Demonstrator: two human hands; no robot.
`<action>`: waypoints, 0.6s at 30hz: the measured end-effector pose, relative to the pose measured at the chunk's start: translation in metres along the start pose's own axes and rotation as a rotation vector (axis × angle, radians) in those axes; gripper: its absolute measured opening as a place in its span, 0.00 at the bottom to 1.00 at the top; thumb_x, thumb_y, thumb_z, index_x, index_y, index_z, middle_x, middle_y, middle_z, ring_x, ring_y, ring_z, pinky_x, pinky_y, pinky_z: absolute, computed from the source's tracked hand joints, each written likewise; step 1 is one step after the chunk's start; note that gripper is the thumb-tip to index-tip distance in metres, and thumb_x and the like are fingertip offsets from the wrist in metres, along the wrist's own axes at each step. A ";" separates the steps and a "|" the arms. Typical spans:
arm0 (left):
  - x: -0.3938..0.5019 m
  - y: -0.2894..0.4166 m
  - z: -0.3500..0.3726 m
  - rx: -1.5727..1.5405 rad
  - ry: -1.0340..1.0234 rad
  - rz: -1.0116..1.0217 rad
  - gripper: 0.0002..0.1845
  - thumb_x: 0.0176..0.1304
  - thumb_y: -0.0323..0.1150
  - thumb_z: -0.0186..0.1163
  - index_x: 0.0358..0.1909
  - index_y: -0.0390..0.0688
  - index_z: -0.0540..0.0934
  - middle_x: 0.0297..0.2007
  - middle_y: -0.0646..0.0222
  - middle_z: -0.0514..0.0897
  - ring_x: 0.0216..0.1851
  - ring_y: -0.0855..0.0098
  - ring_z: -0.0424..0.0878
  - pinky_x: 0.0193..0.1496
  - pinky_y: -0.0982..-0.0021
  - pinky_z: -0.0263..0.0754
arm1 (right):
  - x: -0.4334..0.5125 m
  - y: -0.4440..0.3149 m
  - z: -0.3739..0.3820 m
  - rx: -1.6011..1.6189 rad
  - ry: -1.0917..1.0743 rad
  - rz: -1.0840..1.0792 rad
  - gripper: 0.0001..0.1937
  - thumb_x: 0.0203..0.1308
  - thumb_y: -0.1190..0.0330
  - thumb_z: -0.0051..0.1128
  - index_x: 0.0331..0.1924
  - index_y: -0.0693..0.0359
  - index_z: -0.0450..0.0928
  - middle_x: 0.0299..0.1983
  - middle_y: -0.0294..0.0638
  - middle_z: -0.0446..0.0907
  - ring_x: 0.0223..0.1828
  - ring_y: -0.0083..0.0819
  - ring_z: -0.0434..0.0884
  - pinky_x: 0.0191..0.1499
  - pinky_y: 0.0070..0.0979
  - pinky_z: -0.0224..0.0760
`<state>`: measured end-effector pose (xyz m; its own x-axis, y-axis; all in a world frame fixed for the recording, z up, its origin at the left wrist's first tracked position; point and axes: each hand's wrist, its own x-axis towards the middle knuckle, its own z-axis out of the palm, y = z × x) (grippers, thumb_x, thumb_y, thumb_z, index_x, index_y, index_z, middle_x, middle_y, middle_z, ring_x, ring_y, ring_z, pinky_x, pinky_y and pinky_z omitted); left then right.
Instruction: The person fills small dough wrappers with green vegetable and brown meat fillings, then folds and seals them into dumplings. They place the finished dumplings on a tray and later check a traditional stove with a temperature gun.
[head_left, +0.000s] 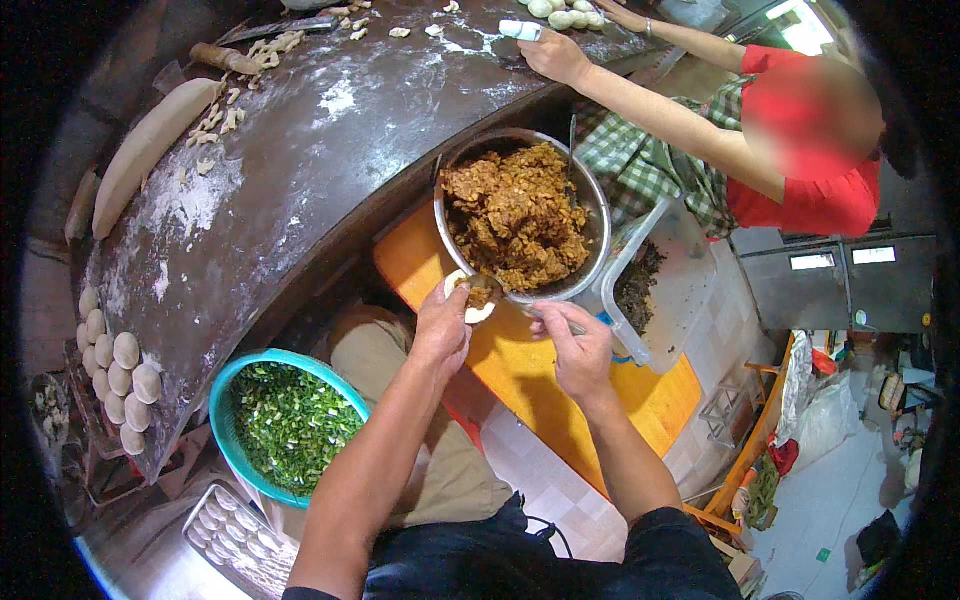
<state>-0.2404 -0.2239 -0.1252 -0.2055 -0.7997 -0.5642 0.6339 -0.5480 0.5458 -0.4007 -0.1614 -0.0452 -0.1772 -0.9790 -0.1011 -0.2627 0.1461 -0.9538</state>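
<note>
My left hand cups a round of pale dough with brown filling on it. In my right hand is the handle of a metal spoon, whose bowl rests at the filling inside the dough. Just beyond both hands stands a large steel bowl heaped with chunky orange-brown filling. A second utensil handle rises from its far right side. Left of my left forearm, a turquoise plastic basket holds chopped green onions.
A floured dark worktable bears a long dough roll, a rolling pin and several dough balls. A plastic bin with dark filling stands right on the yellow table. A co-worker's hand reaches over the worktable.
</note>
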 end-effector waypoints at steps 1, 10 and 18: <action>0.000 0.000 0.000 0.000 0.013 -0.018 0.15 0.77 0.32 0.50 0.59 0.35 0.74 0.50 0.62 0.82 0.48 0.67 0.84 0.53 0.66 0.81 | -0.001 -0.003 -0.003 -0.054 0.011 -0.037 0.12 0.72 0.71 0.54 0.47 0.71 0.84 0.43 0.47 0.87 0.41 0.31 0.85 0.45 0.26 0.79; -0.005 -0.002 -0.007 0.257 -0.128 0.104 0.17 0.67 0.25 0.59 0.58 0.37 0.74 0.45 0.69 0.81 0.43 0.76 0.79 0.49 0.73 0.77 | -0.019 -0.012 0.018 -0.335 -0.001 -0.428 0.06 0.63 0.78 0.58 0.40 0.71 0.83 0.40 0.53 0.86 0.42 0.47 0.85 0.46 0.35 0.79; 0.008 0.002 -0.018 0.406 -0.069 0.109 0.16 0.69 0.25 0.56 0.58 0.36 0.75 0.47 0.67 0.83 0.46 0.73 0.81 0.53 0.71 0.76 | 0.009 -0.002 -0.001 -0.328 0.078 -0.306 0.09 0.66 0.73 0.56 0.41 0.70 0.84 0.40 0.53 0.86 0.42 0.48 0.85 0.47 0.35 0.79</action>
<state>-0.2280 -0.2270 -0.1399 -0.2115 -0.8652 -0.4547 0.3123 -0.5006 0.8074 -0.4030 -0.1706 -0.0440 -0.1122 -0.9724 0.2047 -0.5983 -0.0984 -0.7952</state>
